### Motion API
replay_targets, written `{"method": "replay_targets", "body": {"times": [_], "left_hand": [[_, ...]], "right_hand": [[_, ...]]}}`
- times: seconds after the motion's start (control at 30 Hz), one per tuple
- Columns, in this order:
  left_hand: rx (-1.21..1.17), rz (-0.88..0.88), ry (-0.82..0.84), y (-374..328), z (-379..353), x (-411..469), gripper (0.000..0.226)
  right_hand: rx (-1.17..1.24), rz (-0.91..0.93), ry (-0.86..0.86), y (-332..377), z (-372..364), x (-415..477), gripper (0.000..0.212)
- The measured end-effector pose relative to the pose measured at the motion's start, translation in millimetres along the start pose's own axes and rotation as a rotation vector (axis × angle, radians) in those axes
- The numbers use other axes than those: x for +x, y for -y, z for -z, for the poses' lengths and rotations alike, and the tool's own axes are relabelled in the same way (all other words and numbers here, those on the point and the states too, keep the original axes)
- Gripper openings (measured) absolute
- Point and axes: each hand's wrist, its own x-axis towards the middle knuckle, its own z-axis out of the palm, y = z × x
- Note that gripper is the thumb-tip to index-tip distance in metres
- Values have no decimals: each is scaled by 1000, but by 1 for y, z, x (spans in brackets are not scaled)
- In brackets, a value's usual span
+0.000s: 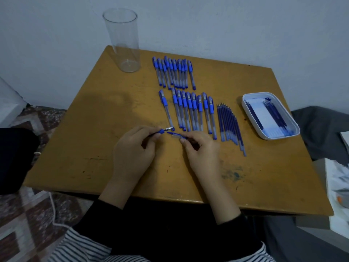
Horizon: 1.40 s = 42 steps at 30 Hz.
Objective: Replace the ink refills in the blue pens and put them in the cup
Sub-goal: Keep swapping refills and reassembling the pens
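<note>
Left hand [135,148] pinches a pen front section [162,131] at its blue grip, with the metal tip pointing right. Right hand [202,148] pinches a blue-and-clear pen part [176,135]; can't tell whether it's a cap or a barrel. The two parts sit tip to tip, just apart, low over the table [94,129].

Two rows of capped blue pens lie ahead of the hands: back row [174,73] and front row [188,110]. Loose refills [229,125] lie side by side, just right of the front row. A white tray [283,135] further right holds more refills. A clear cup [122,40] stands upright at the far left corner.
</note>
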Motion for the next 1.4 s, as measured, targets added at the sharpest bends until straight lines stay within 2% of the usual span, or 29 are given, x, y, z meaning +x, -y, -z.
{"method": "replay_targets", "body": {"times": [0.27, 0.43, 1.03, 1.17, 1.23, 1.4], "left_hand": [[-31, -62, 38, 0, -1, 1, 16], [-57, -112, 54, 1, -2, 2, 16], [-71, -156, 74, 3, -3, 2, 13], [-71, -168, 61, 2, -4, 2, 13], [-72, -184, 57, 1, -4, 1, 13], [-125, -207, 11, -1, -5, 0, 13]], "right_hand": [[175, -63, -102, 1, 11, -4, 16], [184, -41, -137, 0, 11, -5, 16], [244, 13, -160, -2, 13, -5, 20], [280, 88, -95, 0, 14, -4, 20], [321, 108, -50, 0, 13, -4, 19], [587, -49, -17, 1, 18, -7, 20]]}}
